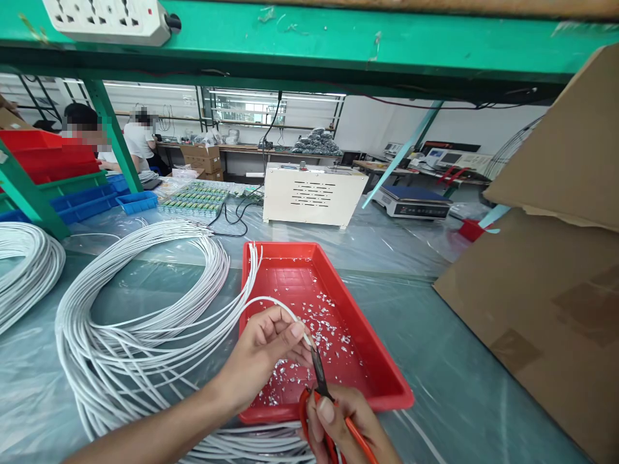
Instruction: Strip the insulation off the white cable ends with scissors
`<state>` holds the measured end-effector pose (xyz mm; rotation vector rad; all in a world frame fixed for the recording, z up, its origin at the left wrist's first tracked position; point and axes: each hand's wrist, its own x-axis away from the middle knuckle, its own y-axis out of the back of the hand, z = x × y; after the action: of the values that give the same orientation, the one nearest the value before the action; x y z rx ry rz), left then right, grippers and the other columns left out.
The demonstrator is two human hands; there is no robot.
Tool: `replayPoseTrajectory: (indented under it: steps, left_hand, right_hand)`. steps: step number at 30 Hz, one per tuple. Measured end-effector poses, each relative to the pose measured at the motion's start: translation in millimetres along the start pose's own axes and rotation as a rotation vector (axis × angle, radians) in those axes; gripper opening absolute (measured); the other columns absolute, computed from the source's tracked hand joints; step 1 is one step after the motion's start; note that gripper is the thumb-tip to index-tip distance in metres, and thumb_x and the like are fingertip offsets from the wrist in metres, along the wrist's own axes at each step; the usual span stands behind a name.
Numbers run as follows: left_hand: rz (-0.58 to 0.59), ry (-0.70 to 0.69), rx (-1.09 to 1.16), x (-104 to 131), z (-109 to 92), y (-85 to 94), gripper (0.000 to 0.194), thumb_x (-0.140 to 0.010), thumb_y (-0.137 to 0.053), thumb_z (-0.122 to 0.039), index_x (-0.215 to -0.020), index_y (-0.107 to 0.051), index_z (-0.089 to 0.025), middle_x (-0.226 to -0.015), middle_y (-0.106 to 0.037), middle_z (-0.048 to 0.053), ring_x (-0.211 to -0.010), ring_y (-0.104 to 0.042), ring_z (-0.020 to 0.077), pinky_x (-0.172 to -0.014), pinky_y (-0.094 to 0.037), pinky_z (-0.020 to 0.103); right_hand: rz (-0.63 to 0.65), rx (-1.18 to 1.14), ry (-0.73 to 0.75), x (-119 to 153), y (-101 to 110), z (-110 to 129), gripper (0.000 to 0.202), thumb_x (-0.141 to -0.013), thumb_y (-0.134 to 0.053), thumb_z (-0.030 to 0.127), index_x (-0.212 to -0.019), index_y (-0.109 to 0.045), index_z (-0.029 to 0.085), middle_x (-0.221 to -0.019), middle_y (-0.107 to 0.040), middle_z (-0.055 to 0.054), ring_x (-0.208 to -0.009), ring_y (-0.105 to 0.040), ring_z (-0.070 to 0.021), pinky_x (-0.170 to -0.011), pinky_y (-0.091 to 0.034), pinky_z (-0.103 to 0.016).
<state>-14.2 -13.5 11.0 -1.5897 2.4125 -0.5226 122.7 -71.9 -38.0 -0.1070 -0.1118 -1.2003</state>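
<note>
My left hand (273, 345) pinches a white cable (283, 306) close to its end, above a red tray (372, 341). The cable arcs back over the tray's left side toward a large coil of white cables (82, 322). In my right hand (343, 422) is a pair of orange-handled scissors (319, 374), with the dark blades pointing up at the cable end near my left fingertips. Whether the blades touch the cable I cannot tell. Small silvery-white scraps (333, 322) lie scattered over the tray floor. Several other cable ends rest over the tray's far left corner.
Another white cable coil (29, 277) lies at the far left. Behind the tray stand a cream metal box (314, 196), a scale (411, 201) and green circuit boards (196, 198). Cardboard (541, 322) borders the right side. A green shelf beam (338, 38) crosses overhead. Two people sit beyond.
</note>
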Motion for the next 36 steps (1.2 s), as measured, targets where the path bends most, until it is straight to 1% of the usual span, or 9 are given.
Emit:
replayPoseTrajectory:
  steps: [2,5,9,11,14,17,20,27,36]
  left_hand:
    - [0.000,0.039,0.018,1,2,-0.5,0.021,-0.077,-0.062,-0.029,-0.071,-0.051,-0.013,-0.062,-0.061,0.000,-0.056,-0.060,0.0099,-0.058,-0.049,0.021]
    - [-0.005,0.096,-0.015,2,5,-0.6,0.024,-0.077,-0.062,-0.033,-0.070,-0.050,-0.013,-0.059,-0.062,0.000,-0.054,-0.062,0.0115,-0.056,-0.048,0.022]
    - [0.033,0.021,-0.155,3,9,-0.1,0.025,-0.076,-0.062,-0.035,-0.069,-0.051,-0.013,-0.060,-0.062,0.000,-0.056,-0.062,0.0124,-0.058,-0.048,0.023]
    - [0.059,-0.008,-0.205,4,9,0.0,0.025,-0.077,-0.061,-0.034,-0.069,-0.051,-0.014,-0.059,-0.061,0.000,-0.057,-0.061,0.0120,-0.058,-0.047,0.022]
    - [0.109,0.008,-0.243,6,9,-0.2,0.024,-0.078,-0.059,-0.035,-0.070,-0.050,-0.014,-0.059,-0.060,0.000,-0.057,-0.060,0.0118,-0.058,-0.045,0.022]
    - [0.150,0.017,-0.270,8,7,-0.4,0.025,-0.080,-0.055,-0.036,-0.070,-0.050,-0.013,-0.060,-0.058,0.001,-0.059,-0.059,0.0133,-0.060,-0.045,0.024]
    - [0.149,0.020,-0.328,8,6,-0.3,0.025,-0.080,-0.055,-0.035,-0.070,-0.050,-0.013,-0.060,-0.057,0.001,-0.060,-0.057,0.0136,-0.059,-0.043,0.024]
    - [0.140,0.066,-0.362,6,10,-0.2,0.025,-0.077,-0.059,-0.036,-0.069,-0.050,-0.013,-0.060,-0.054,0.000,-0.057,-0.053,0.0119,-0.055,-0.042,0.022]
    - [0.153,0.105,-0.297,5,10,-1.1,0.029,-0.074,-0.062,-0.037,-0.066,-0.053,-0.011,-0.057,-0.053,-0.001,-0.051,-0.051,0.0086,-0.051,-0.042,0.019]
  right_hand:
    - [-0.044,0.047,0.074,-1,2,-1,0.053,-0.077,-0.037,0.067,-0.058,-0.042,0.018,-0.041,-0.042,0.003,-0.033,-0.036,-0.0066,-0.036,-0.027,-0.019]
    - [-0.213,0.106,0.200,-1,10,3,0.048,-0.080,-0.040,0.060,-0.057,-0.045,0.018,-0.044,-0.047,0.001,-0.035,-0.044,-0.0104,-0.035,-0.030,-0.020]
    - [-0.501,0.236,0.342,0,20,14,0.035,-0.077,-0.057,0.042,-0.052,-0.049,0.019,-0.045,-0.046,0.002,-0.041,-0.042,-0.0110,-0.042,-0.034,-0.022]
    - [-0.565,0.296,0.376,0,22,18,0.021,-0.072,-0.065,0.034,-0.059,-0.058,0.018,-0.048,-0.049,0.002,-0.043,-0.042,-0.0112,-0.043,-0.035,-0.022]
    - [-0.494,0.373,0.407,-1,23,20,0.007,-0.072,-0.064,0.023,-0.072,-0.067,0.017,-0.054,-0.057,0.001,-0.046,-0.048,-0.0123,-0.047,-0.040,-0.023]
    - [-0.368,0.412,0.406,-1,24,19,0.010,-0.075,-0.060,0.019,-0.074,-0.069,0.015,-0.060,-0.062,-0.003,-0.053,-0.054,-0.0151,-0.053,-0.045,-0.024]
    - [-0.316,0.454,0.393,0,23,20,0.012,-0.075,-0.059,0.018,-0.074,-0.070,0.014,-0.059,-0.061,-0.004,-0.054,-0.054,-0.0162,-0.054,-0.045,-0.025]
    - [-0.289,0.550,0.413,0,23,20,0.020,-0.079,-0.051,0.018,-0.067,-0.067,0.015,-0.057,-0.059,-0.004,-0.053,-0.053,-0.0150,-0.054,-0.043,-0.025]
    - [-0.356,0.581,0.427,-3,25,7,0.012,-0.067,-0.048,0.009,-0.059,-0.054,0.016,-0.052,-0.050,0.002,-0.047,-0.046,-0.0105,-0.047,-0.037,-0.020]
